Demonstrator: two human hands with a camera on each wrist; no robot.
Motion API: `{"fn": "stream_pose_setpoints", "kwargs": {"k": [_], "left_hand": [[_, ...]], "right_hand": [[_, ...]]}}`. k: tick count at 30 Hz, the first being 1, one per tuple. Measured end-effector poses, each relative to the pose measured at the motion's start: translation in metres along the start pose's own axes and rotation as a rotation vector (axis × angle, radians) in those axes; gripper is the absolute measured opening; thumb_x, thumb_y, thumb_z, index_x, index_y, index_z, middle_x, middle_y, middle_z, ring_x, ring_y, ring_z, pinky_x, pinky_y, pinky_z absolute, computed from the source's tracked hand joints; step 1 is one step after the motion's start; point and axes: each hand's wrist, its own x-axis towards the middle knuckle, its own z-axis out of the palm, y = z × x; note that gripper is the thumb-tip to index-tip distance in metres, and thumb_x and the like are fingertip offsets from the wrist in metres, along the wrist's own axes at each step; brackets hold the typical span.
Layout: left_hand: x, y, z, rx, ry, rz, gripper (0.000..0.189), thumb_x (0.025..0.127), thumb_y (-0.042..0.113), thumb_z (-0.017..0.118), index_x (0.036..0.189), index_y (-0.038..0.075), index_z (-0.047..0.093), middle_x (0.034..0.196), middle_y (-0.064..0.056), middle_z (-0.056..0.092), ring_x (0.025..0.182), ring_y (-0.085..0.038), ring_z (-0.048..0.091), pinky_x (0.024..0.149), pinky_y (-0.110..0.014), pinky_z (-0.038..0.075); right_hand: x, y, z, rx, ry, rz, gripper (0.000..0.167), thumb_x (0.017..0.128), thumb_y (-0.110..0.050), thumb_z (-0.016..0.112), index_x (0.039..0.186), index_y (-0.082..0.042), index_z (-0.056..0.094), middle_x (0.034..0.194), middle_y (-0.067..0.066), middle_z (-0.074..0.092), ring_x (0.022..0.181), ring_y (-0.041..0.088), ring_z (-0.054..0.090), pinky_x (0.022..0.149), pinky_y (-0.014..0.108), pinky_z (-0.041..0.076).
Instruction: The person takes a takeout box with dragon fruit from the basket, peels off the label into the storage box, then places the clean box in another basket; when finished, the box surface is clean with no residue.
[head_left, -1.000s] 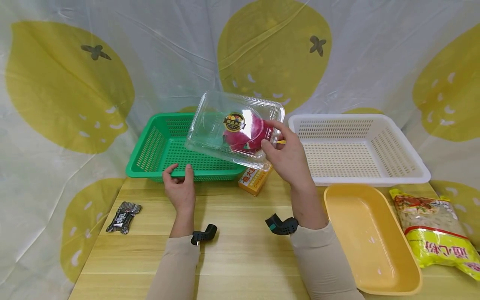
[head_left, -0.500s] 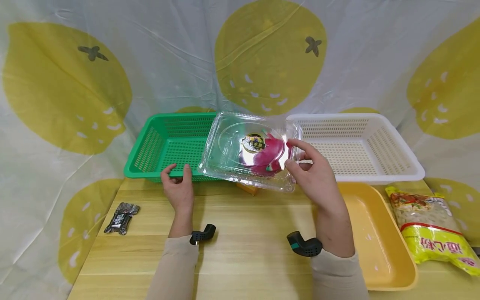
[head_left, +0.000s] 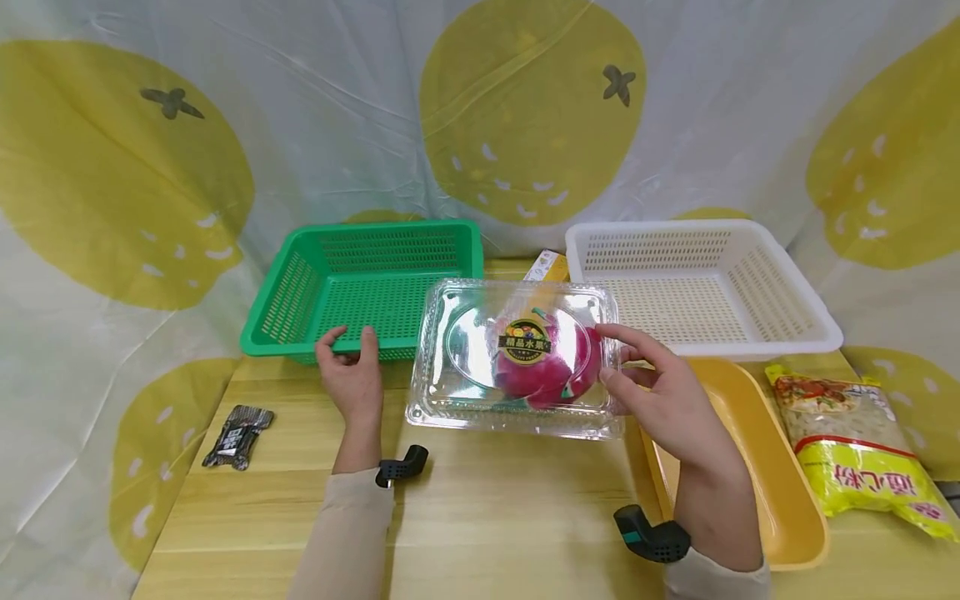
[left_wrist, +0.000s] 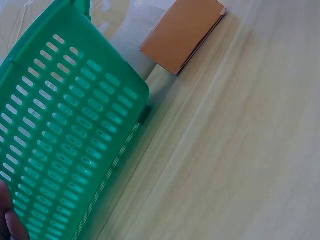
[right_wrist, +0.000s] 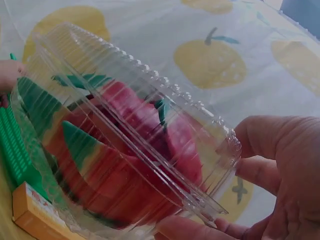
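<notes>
In the head view my right hand point(head_left: 667, 396) grips the right edge of a clear plastic fruit box point(head_left: 457, 392), raised over the middle of the table. Inside it lies a pink dragon fruit point(head_left: 551, 379) with green tips, partly behind a round black-and-gold label. Thumb and fingers pinch the box's edge in the right wrist view, where the dragon fruit point(right_wrist: 175, 145) shows through the plastic. My left hand point(head_left: 352, 383) holds the front rim of the green basket point(head_left: 300, 354); in the left wrist view its fingertips point(left_wrist: 15, 227) show against the basket's slotted wall.
A white basket point(head_left: 817, 342) stands at back right, with a yellow tub point(head_left: 813, 546) before it. A yellow noodle bag point(head_left: 855, 450) lies far right. Behind the fruit box is a partly hidden orange carton point(head_left: 551, 267). A small black packet point(head_left: 237, 437) lies at left.
My right hand has brought the fruit box rightward and toward me, from above the green basket to the table's middle, and levelled it. My left hand has stayed at the basket rim.
</notes>
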Motion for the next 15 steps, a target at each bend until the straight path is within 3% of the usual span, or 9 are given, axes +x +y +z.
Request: {"fn": "stream_pose_setpoints", "kwargs": {"k": [8, 15], "left_hand": [[0.0, -0.002, 0.0, 0.013, -0.004, 0.007, 0.053, 0.093, 0.034, 0.075, 0.132, 0.003, 0.055, 0.067, -0.001, 0.052, 0.056, -0.007, 0.055, 0.054, -0.021, 0.049], [0.001, -0.004, 0.0, 0.011, -0.031, 0.013, 0.054, 0.096, 0.036, 0.071, 0.134, 0.003, 0.052, 0.065, 0.002, 0.049, 0.056, -0.009, 0.053, 0.054, -0.022, 0.049]], "right_hand": [[-0.023, 0.023, -0.002, -0.006, -0.087, -0.052, 0.047, 0.098, -0.005, 0.064, 0.143, -0.014, 0.056, 0.109, 0.02, 0.048, 0.082, 0.02, 0.068, 0.061, 0.032, 0.061], [-0.039, 0.038, 0.004, -0.003, -0.116, 0.02, 0.048, 0.097, -0.009, 0.068, 0.143, -0.018, 0.057, 0.117, 0.021, 0.048, 0.084, 0.02, 0.067, 0.062, 0.029, 0.059]]}}
